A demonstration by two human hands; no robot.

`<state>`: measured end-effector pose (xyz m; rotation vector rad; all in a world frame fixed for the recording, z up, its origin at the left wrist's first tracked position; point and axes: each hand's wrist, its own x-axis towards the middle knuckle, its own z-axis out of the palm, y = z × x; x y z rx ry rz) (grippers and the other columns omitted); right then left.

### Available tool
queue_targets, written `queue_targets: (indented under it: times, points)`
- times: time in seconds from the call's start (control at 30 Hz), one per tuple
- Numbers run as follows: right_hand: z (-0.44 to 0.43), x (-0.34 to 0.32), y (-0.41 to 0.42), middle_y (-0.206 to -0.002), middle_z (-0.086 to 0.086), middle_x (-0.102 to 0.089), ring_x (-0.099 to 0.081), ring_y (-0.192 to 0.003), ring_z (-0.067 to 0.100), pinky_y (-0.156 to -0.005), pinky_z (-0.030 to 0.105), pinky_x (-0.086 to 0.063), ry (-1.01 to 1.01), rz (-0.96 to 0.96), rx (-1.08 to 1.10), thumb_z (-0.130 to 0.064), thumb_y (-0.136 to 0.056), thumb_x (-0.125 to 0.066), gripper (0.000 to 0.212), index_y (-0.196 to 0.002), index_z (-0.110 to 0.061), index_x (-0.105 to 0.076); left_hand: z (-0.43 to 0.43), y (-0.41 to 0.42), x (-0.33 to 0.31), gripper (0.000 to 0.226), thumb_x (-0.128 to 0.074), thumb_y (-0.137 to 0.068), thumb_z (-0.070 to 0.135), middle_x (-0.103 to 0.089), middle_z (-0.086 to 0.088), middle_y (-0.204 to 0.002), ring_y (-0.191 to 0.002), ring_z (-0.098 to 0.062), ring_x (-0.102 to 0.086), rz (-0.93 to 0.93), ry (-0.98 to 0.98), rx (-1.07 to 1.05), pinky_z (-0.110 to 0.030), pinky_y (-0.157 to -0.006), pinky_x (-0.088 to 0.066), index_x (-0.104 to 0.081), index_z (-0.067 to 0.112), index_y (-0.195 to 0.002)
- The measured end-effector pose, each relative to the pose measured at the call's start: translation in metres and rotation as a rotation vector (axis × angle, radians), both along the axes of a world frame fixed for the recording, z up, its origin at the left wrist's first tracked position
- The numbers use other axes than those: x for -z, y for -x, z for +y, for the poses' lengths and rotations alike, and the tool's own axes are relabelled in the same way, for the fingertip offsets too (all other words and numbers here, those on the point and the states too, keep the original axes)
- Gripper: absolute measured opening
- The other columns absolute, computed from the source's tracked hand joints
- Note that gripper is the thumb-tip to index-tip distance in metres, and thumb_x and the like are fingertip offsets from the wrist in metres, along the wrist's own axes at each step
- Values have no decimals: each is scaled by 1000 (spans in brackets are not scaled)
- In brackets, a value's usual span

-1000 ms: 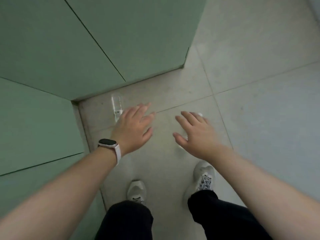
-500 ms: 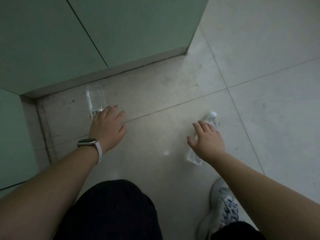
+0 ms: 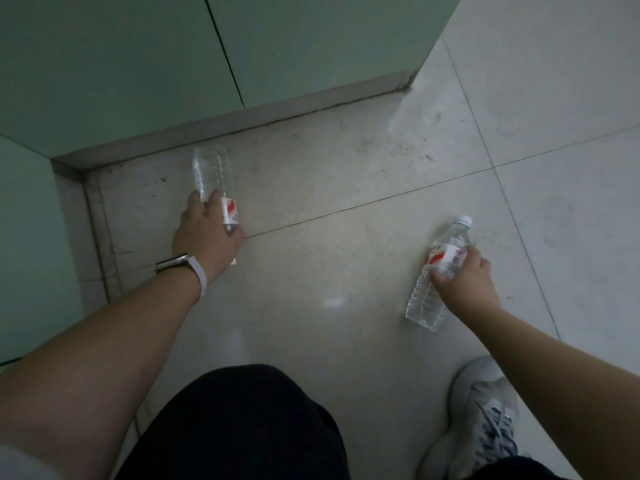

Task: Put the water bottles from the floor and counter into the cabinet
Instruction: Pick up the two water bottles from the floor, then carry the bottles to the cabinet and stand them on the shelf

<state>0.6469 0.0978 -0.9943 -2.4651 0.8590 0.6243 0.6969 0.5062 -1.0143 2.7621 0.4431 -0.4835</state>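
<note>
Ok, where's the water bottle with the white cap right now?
The capped bottle is at the right of the head view, gripped round its label by the right hand, down at the tiled floor just ahead of the grey sneaker.

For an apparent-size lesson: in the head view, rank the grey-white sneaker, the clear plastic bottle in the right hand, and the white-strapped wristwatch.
1. Grey-white sneaker, though nearer the camera.
2. Clear plastic bottle in the right hand.
3. White-strapped wristwatch.
</note>
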Motion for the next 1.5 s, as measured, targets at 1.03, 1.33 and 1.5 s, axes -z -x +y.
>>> queue_targets:
  times: [1.03,1.33,1.5]
  points:
    - [49,-157,-4,-93,-13,-59,-60,-79,3,-64,21,-44,-519,-192,212,-20,-77,-79,52,-115,-27,-43,-100,43,-175,54,-79,-85,27,-64,19,-108,-93,-6,-67,-109,613,-403,-34,-80,-59,-52,29,-132]
    - [15,-397,11,-94,-20,-63,-62,-83,-7,-74,22,-50,-484,-231,142,-27,-71,-83,55,-110,-37,-45,-164,43,-406,57,-82,-81,25,-63,22,-104,-84,9,-64,-78,732,-353,-21,-77,-53,-47,32,-126]
    - [-2,-531,16,-94,-22,-64,-62,-87,-5,-73,24,-49,-442,-301,105,-31,-69,-81,46,-100,-38,-48,-189,40,-539,62,-83,-82,21,-63,19,-111,-87,13,-64,-103,880,-301,-10,-75,-52,-44,31,-129]
